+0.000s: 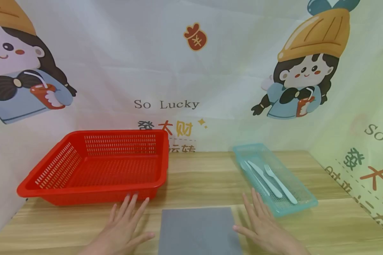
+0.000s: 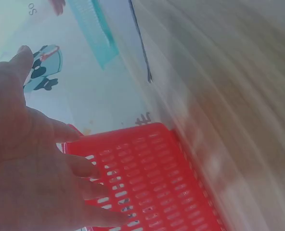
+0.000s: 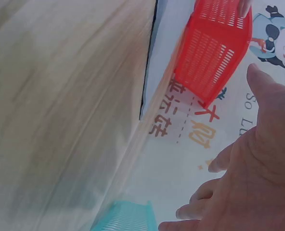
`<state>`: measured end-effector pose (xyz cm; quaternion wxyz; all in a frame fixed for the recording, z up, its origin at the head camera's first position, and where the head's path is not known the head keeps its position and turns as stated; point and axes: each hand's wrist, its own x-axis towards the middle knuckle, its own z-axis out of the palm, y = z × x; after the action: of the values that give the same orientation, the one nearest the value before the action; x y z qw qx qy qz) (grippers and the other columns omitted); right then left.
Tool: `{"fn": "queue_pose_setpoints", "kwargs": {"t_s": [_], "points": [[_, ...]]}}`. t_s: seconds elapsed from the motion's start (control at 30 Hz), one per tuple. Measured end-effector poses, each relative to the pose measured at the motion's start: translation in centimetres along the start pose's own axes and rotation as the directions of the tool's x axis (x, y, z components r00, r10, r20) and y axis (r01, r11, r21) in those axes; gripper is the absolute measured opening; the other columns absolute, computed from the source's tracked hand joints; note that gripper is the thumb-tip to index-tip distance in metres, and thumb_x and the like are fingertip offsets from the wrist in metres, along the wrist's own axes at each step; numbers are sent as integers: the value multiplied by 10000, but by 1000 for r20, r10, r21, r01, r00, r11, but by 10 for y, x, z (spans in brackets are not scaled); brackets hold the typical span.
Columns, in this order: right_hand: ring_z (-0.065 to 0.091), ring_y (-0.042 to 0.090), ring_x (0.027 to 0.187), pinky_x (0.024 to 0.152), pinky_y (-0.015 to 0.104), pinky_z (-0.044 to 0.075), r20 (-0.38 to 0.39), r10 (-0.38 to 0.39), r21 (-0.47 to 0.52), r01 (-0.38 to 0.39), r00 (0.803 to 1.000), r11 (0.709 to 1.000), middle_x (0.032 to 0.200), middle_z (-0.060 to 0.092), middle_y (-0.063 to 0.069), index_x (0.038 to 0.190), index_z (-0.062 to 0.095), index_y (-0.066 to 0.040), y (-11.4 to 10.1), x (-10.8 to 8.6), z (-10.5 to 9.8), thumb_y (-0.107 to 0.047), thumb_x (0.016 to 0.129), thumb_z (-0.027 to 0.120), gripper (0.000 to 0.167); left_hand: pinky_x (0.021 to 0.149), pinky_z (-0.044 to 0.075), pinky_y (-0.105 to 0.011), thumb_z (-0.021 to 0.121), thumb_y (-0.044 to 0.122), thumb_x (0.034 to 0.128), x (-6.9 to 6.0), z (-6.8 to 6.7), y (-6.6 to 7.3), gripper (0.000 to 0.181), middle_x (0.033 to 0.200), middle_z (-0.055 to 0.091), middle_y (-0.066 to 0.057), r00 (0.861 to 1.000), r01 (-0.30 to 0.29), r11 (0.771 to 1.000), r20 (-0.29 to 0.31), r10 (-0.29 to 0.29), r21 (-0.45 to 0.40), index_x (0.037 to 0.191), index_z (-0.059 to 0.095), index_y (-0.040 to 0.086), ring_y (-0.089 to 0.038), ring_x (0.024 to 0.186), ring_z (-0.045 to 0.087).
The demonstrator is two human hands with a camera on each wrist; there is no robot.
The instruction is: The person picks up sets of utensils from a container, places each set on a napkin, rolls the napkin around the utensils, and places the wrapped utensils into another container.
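Red rectangular plastic basket (image 1: 95, 189) and teal oblong plastic tray (image 1: 297, 209) stand toward the wooden table's (image 1: 204, 180) back corners; left hand (image 1: 122, 225), right hand (image 1: 261, 225) splayed.

The mat (image 1: 198, 232) is grey; left of it the slotted basket (image 1: 92, 193) is red, right of it the tray (image 1: 284, 173) turquoise; the table (image 1: 204, 177) shows tan woodgrain.

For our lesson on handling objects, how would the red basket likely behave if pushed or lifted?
The red basket is probably light for its size, since its walls and floor are perforated. Its wide base on the table suggests it would slide rather than tip.
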<state>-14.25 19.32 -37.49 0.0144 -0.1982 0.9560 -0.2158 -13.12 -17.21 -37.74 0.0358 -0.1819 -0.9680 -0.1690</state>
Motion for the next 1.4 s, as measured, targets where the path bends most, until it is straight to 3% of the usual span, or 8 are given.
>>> {"fn": "queue_pose_setpoints", "kwargs": {"t_s": [0.4,0.57,0.73,0.87,0.97,1.1,1.23,1.4], "points": [[10,397,1320,985,601,157,-122,-103,-33,100,987,994,1452,-61,231,1418,74,-27,-11,2,-8,-483,869,466,814,967,128,-646,512,560,802,10,-11,25,813,1421,203,-247,994,-41,991,93,53,-125,1391,266,57,-426,1303,135],[97,391,1315,965,579,236,-123,-180,-128,164,976,978,1443,63,250,1405,137,1,-18,7,-8,-490,855,485,815,976,184,-615,557,510,796,17,-10,37,817,1405,234,-258,982,-161,985,88,167,-67,1371,280,1,-426,1293,176],[281,422,1244,929,508,344,-17,-287,-179,280,958,943,1388,203,301,1362,224,68,-25,13,-3,-471,838,526,810,976,262,-552,642,400,772,24,-1,47,789,1379,259,-288,945,-284,959,173,279,4,1329,320,-57,-430,1271,229],[240,408,1270,955,501,321,158,-268,-143,291,950,946,1413,170,279,1360,271,33,-30,11,1,-558,840,440,805,960,333,-488,634,430,764,26,17,52,744,1320,358,-276,900,-380,918,276,338,113,1274,404,-61,-411,1222,330],[184,370,1306,993,498,275,280,-219,-167,272,935,948,1438,177,219,1368,304,-27,-32,10,4,-633,815,381,824,973,339,-440,609,455,771,27,32,55,715,1310,394,-239,877,-368,919,380,293,139,1270,430,-25,-384,1225,345],[189,331,1318,1014,477,256,381,-171,-185,256,909,949,1447,215,153,1377,318,-94,-33,12,7,-691,759,399,863,1015,296,-385,550,462,815,29,45,58,667,1357,360,-198,840,-292,949,507,193,121,1302,419,25,-341,1276,288],[227,317,1309,1009,460,278,419,-163,-185,260,893,948,1446,231,130,1382,314,-130,-34,12,11,-719,721,418,891,1014,300,-371,511,463,842,29,50,60,622,1368,343,-196,814,-276,958,549,188,81,1302,433,52,-335,1281,279],[260,297,1300,998,443,304,417,-241,-170,335,877,927,1435,265,116,1376,322,-129,-33,12,12,-705,747,402,857,1001,316,-390,503,492,841,31,49,61,598,1385,322,-185,803,-240,970,568,181,30,1318,434,139,-342,1282,273]]}}
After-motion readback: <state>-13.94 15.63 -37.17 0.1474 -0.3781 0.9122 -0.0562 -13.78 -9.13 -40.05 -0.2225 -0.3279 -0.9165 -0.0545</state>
